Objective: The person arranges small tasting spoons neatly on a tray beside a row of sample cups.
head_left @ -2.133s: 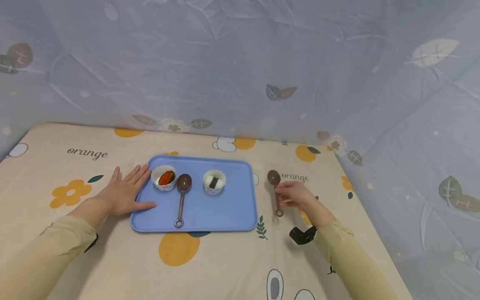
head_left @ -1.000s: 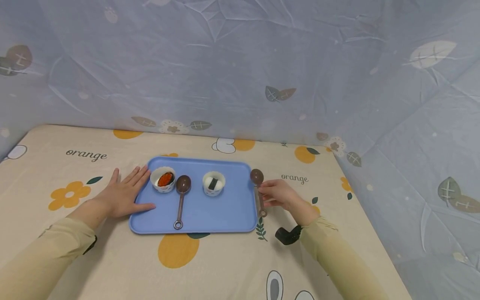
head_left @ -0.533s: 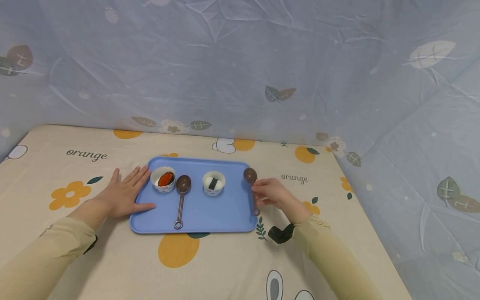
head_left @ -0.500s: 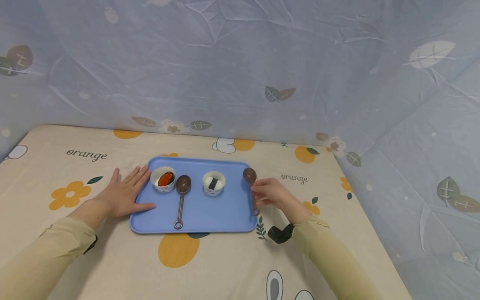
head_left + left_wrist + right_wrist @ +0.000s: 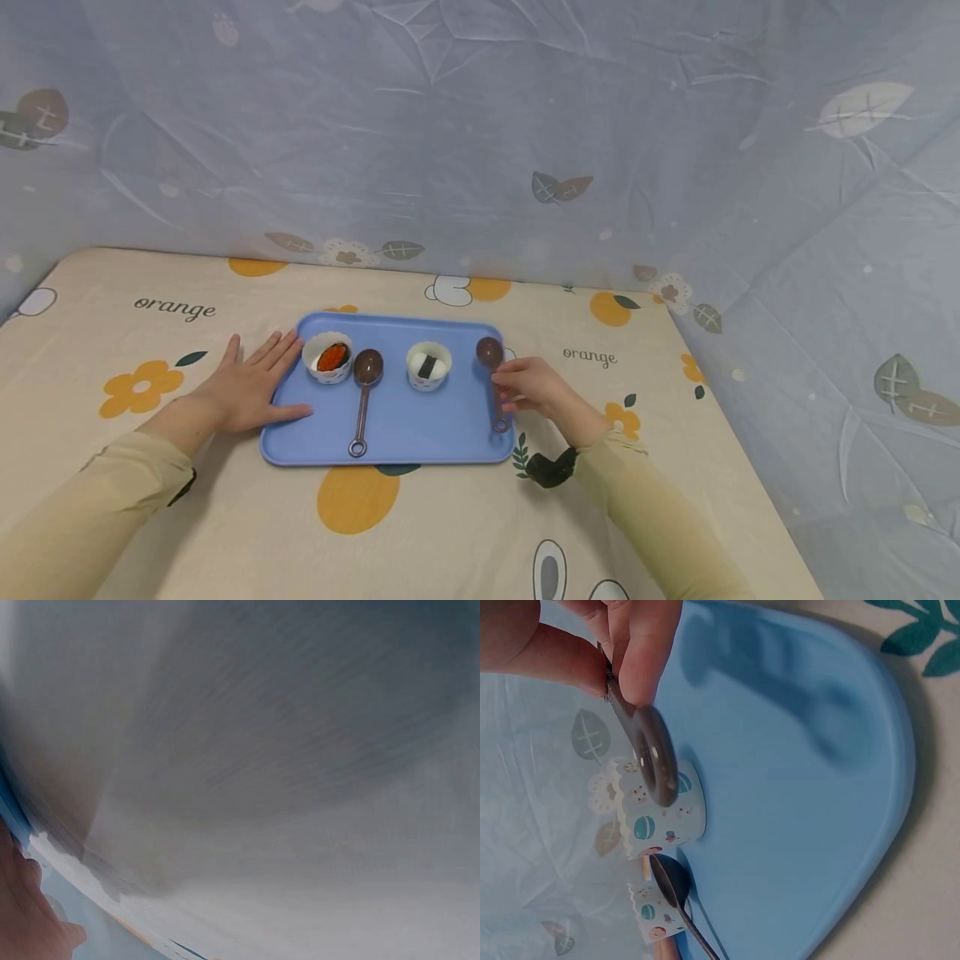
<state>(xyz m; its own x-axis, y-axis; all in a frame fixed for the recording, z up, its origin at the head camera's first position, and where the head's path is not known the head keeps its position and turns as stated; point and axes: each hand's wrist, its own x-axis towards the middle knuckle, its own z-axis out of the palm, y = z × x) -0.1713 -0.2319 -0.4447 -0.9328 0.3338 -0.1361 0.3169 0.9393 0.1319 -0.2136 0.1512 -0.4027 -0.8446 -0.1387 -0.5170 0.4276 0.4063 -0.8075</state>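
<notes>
A brown spoon (image 5: 491,352) is pinched by its handle in my right hand (image 5: 534,386), over the right end of the blue tray (image 5: 420,433). In the right wrist view the spoon handle (image 5: 656,761) hangs above the tray, casting a shadow on it. My left hand (image 5: 243,387) lies spread at the tray's left edge, thumb reaching over the rim. Another brown spoon (image 5: 367,367) lies on the tray. To its left stands a white cup (image 5: 317,371) holding an orange-topped sushi piece (image 5: 332,357). A second cup (image 5: 425,383) holds a white rice piece (image 5: 429,366) with a dark strip.
The tray sits on a table with a patterned cream cloth (image 5: 247,517). A grey-blue fabric wall (image 5: 480,150) rises behind the table and along its right side. A black wrist strap piece (image 5: 551,468) hangs below the right wrist.
My right hand has carried the spoon leftward, from beside the tray to over its right end. My left hand and the things on the tray have stayed in place.
</notes>
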